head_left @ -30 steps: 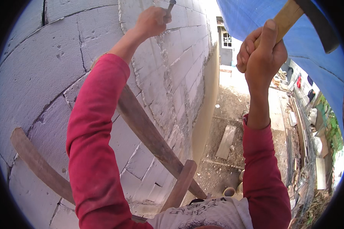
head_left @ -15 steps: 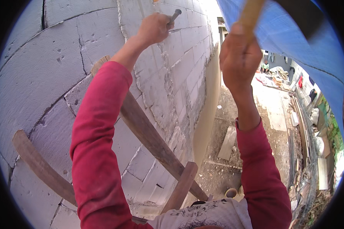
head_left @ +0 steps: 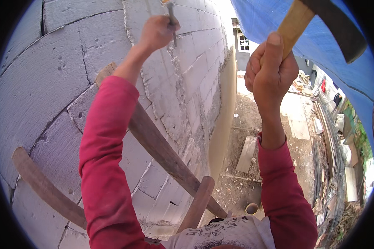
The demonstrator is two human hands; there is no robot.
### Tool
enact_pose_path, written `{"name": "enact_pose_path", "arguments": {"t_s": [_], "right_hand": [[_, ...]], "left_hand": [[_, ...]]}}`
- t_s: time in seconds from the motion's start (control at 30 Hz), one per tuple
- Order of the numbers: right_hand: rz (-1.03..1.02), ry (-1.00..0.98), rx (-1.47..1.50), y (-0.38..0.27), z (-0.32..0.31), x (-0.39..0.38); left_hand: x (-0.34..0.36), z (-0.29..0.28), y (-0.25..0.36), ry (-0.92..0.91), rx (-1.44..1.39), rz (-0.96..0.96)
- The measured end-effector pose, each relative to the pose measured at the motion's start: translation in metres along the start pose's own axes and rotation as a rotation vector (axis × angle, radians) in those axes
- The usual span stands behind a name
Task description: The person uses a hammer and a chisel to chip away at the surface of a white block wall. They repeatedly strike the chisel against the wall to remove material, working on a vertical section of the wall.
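My left hand (head_left: 158,33) is closed round a dark metal chisel (head_left: 173,20) at the block wall (head_left: 58,70). The chisel stands nearly upright in the picture, its thin end by a rough mortar seam; whether it touches the wall I cannot tell. My right hand (head_left: 272,68) is raised on the right, wrapped round the wooden handle of a hatchet (head_left: 297,25). The hatchet's dark, curved head hangs out to the right, apart from the chisel and wall.
Wooden poles (head_left: 162,151) cross between me and the wall, with a shorter timber (head_left: 198,203) near my chest. A blue tarp (head_left: 262,20) hangs at upper right. Far below lie a board (head_left: 247,154), a round bucket (head_left: 251,208) and stacked long timbers (head_left: 326,128).
My left hand has shifted slightly left and the chisel has turned more upright. The right hand has moved slightly right and lower, and the hatchet has tilted rightward, its head now less blurred.
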State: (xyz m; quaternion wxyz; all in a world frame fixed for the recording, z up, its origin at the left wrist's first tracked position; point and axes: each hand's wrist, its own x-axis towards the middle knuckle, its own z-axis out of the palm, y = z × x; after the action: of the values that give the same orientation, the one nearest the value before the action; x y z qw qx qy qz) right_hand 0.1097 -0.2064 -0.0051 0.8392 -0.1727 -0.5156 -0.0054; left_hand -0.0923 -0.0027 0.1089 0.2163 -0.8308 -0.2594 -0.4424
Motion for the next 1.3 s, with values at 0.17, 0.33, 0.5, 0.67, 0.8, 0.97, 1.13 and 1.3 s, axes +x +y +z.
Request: {"name": "enact_pose_path", "arguments": {"t_s": [0.17,0.33,0.5,0.67,0.8,0.97,1.13,1.3], "right_hand": [[0.252,0.040,0.001,0.027,-0.028,-0.028],[0.401,0.029,0.009,0.031,-0.042,-0.050],[0.496,0.046,-0.034,0.039,-0.069,-0.075],[0.614,0.015,-0.102,0.057,-0.101,-0.119],[0.771,0.033,-0.134,0.074,-0.124,-0.166],[1.153,0.085,-0.235,0.065,-0.166,-0.229],[1.196,0.029,-0.510,0.079,-0.212,-0.310],[0.913,-0.057,-0.705,0.093,-0.210,-0.319]], "left_hand": [[0.000,-0.002,0.007,0.016,-0.094,-0.029],[-0.006,0.006,0.015,-0.037,0.045,0.085],[-0.002,-0.004,0.011,0.134,0.020,0.116],[0.005,-0.006,-0.001,0.099,0.068,0.026],[0.003,0.001,0.003,0.007,0.027,-0.154],[0.000,-0.008,0.017,0.039,-0.250,-0.439],[-0.007,-0.017,0.017,0.238,-0.178,-0.214],[-0.018,-0.039,0.066,0.417,-0.098,-0.178]]}}
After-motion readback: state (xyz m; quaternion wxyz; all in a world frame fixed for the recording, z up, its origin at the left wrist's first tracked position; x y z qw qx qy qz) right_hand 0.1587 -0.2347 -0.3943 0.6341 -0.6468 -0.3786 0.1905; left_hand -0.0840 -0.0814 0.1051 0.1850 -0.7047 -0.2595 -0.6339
